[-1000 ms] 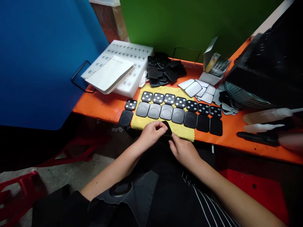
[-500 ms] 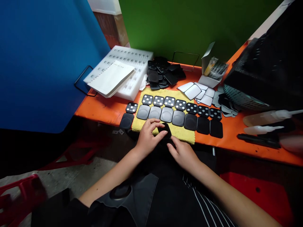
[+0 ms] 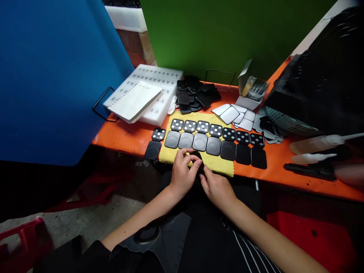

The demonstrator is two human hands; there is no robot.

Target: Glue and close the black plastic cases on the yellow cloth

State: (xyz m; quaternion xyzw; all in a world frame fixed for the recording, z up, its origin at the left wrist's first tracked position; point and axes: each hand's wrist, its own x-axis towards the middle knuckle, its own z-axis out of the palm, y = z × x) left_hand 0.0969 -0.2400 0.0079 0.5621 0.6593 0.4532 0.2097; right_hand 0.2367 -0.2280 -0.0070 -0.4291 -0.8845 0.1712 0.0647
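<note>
My left hand (image 3: pixel 182 172) is closed, thumb and fingers pinching a small black flat case (image 3: pixel 196 154) at the near edge of the yellow cloth (image 3: pixel 218 167). Close beside it, my right hand (image 3: pixel 218 186) grips the case's lower right side between thumb and fingers. Much of the case is hidden behind my fingers. Beyond my hands lies a row of opened black hinged cases, each with a plain square half (image 3: pixel 200 141) nearer me and a half dotted with silver discs (image 3: pixel 203 126) farther off. One opened case (image 3: pixel 153 149) lies left of the cloth.
A notebook (image 3: pixel 136 100) rests on a white foam tray (image 3: pixel 159 119) at the left. Behind the cloth are a heap of black pieces (image 3: pixel 196 94), white sheets (image 3: pixel 229 114) and an open box (image 3: pixel 250 102). At right are bottles (image 3: pixel 315 144), black pens (image 3: pixel 309 171) and a basket (image 3: pixel 290 123).
The left fingers have drawn closer together on the black case, which now appears more tilted and more covered. The camera view has shifted slightly. The row of cases is unchanged.
</note>
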